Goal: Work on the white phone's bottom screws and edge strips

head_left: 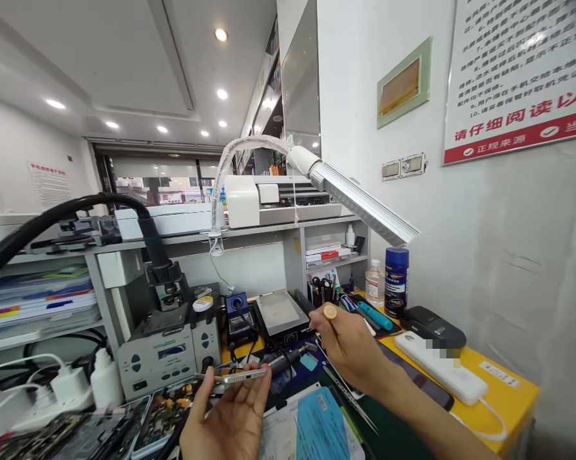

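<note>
My left hand (233,418) is palm up, low in the middle of the view. Thumb and fingers grip a smartphone (244,377) by its sides, with its silver bottom edge and charging port facing me; its faces are barely visible. Up and to the right, my right hand (348,345) is closed around a tool with a round wooden handle end (330,312) pointing towards me. The tool's working end is hidden, so its kind does not show. The two hands are apart. Below them lie a blue-and-white card (321,425) and metal tweezers (350,396).
A grey soldering station (163,358) and a tray of small parts (165,415) stand left. Behind the hands is a flat heating plate (279,312). At right are a blue spray can (396,281), a black case (434,327) and a white power bank (441,367). A lamp (364,198) hangs overhead.
</note>
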Available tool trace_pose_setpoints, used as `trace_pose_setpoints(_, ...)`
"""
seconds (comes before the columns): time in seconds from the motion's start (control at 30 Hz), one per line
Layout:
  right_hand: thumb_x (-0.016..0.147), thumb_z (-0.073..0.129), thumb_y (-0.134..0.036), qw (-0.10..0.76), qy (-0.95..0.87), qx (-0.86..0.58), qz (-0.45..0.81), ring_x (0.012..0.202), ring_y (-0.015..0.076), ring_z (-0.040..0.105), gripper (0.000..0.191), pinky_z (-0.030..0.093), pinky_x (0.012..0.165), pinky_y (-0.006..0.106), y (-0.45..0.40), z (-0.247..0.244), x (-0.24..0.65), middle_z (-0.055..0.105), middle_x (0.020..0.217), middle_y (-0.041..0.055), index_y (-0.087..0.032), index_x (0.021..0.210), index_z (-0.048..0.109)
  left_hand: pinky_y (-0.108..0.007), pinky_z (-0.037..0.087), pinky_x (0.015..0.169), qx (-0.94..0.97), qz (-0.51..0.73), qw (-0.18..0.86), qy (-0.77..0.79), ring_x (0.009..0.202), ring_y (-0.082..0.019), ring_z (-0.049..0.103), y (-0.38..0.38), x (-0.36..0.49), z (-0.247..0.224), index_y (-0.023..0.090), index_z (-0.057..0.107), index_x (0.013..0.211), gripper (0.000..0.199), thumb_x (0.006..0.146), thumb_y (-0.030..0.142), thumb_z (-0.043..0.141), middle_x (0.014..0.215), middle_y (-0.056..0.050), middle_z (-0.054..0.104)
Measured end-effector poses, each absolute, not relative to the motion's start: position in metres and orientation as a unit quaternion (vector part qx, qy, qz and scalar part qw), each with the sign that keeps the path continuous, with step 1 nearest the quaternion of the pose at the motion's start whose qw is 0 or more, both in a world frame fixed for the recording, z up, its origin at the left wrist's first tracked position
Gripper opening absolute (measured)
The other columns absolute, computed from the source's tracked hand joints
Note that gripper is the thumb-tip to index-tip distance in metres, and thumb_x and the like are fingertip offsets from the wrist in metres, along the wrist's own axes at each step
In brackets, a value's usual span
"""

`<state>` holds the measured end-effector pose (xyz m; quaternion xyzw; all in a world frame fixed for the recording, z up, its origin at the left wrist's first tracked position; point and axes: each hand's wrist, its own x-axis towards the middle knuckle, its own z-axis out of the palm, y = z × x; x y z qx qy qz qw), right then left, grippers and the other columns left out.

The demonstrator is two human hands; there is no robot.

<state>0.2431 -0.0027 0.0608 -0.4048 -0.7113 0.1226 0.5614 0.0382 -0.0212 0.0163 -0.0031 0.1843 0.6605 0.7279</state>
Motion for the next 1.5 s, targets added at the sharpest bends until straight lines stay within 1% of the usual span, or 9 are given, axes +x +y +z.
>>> trace_pose_setpoints(0.2,0.095,0.057,-0.038,0.569,-0.733,-0.337,0.162,0.064,0.0170,0.044,0.026,0.036,0.064,0.031,-0.012,0.055,0.228,0.053,0.073,0.0027,-0.022,0.075,0.063,-0.044,0.063,0.082,0.004,0.656,0.732,0.183,0.105,-0.032,0.068,-0.022,0.039,0.018,0.006,0.054,0.113,0.033,0.092,0.031,0.058,0.099,-0.018,0.067)
trace_pose_setpoints(0.4,0.100,0.044,-0.045,0.600,-0.642,-0.283,0.384,0.058,0.0165,0.062,0.031,0.052,0.053,0.030,-0.016,0.065,0.228,0.063,0.074,0.0030,-0.021,0.090,0.060,-0.044,0.062,0.083,-0.001,0.659,0.734,0.167,0.102,-0.031,0.069,-0.022,0.039,0.019,0.007,0.058,0.103,0.027,0.092,0.032,0.057,0.095,-0.017,0.068)
trace_pose_setpoints(0.5,0.097,0.052,-0.044,0.609,-0.574,-0.254,0.485,0.061,0.0152,0.065,0.025,0.055,0.051,0.029,-0.017,0.073,0.230,0.067,0.089,0.0038,-0.021,0.087,0.058,-0.047,0.060,0.086,0.000,0.664,0.733,0.147,0.106,-0.033,0.067,-0.023,0.039,0.016,0.009,0.061,0.098,0.023,0.091,0.031,0.059,0.097,-0.017,0.068)
trace_pose_setpoints(0.73,0.092,0.062,-0.036,0.601,-0.496,-0.218,0.588,0.059,0.0146,0.066,0.019,0.056,0.050,0.027,-0.019,0.073,0.226,0.070,0.088,0.0047,-0.019,0.084,0.064,-0.049,0.056,0.091,0.048,0.665,0.739,0.099,0.097,-0.030,0.070,-0.023,0.039,0.014,0.009,0.067,0.084,0.026,0.093,0.030,0.055,0.092,-0.017,0.071)
trace_pose_setpoints(0.9,0.093,0.064,-0.026,0.604,-0.565,-0.212,0.522,0.077,0.0206,0.073,0.010,0.063,0.066,0.034,-0.035,0.067,0.221,0.072,0.096,0.0068,-0.019,0.098,0.068,-0.049,0.054,0.094,0.051,0.662,0.744,0.077,0.098,-0.030,0.069,-0.028,0.041,0.016,0.009,0.070,0.083,0.026,0.092,0.029,0.056,0.091,-0.015,0.071)
trace_pose_setpoints(1.0,0.097,0.058,-0.020,0.611,-0.638,-0.257,0.392,0.086,0.0200,0.074,0.015,0.065,0.079,0.033,-0.050,0.058,0.217,0.071,0.104,0.0057,-0.023,0.106,0.069,-0.046,0.054,0.094,0.074,0.655,0.750,0.054,0.097,-0.030,0.069,-0.030,0.041,0.015,0.009,0.072,0.089,0.028,0.093,0.031,0.055,0.092,-0.015,0.070)
trace_pose_setpoints(1.17,0.095,0.055,-0.007,0.609,-0.722,-0.255,0.207,0.094,0.0175,0.073,0.031,0.063,0.087,0.026,-0.062,0.043,0.210,0.065,0.112,0.0025,-0.030,0.112,0.068,-0.043,0.054,0.092,0.109,0.643,0.758,0.018,0.098,-0.029,0.068,-0.029,0.040,0.013,0.009,0.074,0.094,0.033,0.094,0.034,0.052,0.094,-0.015,0.071)
trace_pose_setpoints(1.33,0.096,0.050,-0.003,0.590,-0.736,-0.221,0.248,0.101,0.0223,0.072,0.038,0.065,0.086,0.036,-0.059,0.034,0.208,0.064,0.119,0.0038,-0.031,0.122,0.056,-0.042,0.055,0.084,0.111,0.645,0.755,0.035,0.098,-0.031,0.066,-0.028,0.042,0.011,0.012,0.074,0.094,0.031,0.093,0.036,0.054,0.098,-0.015,0.070)
trace_pose_setpoints(1.5,0.095,0.051,-0.003,0.598,-0.730,-0.212,0.254,0.104,0.0242,0.070,0.037,0.064,0.088,0.040,-0.060,0.031,0.208,0.065,0.119,0.0060,-0.028,0.120,0.058,-0.042,0.055,0.080,0.116,0.646,0.753,0.050,0.098,-0.033,0.066,-0.028,0.042,0.010,0.011,0.075,0.092,0.032,0.091,0.038,0.056,0.098,-0.016,0.070)
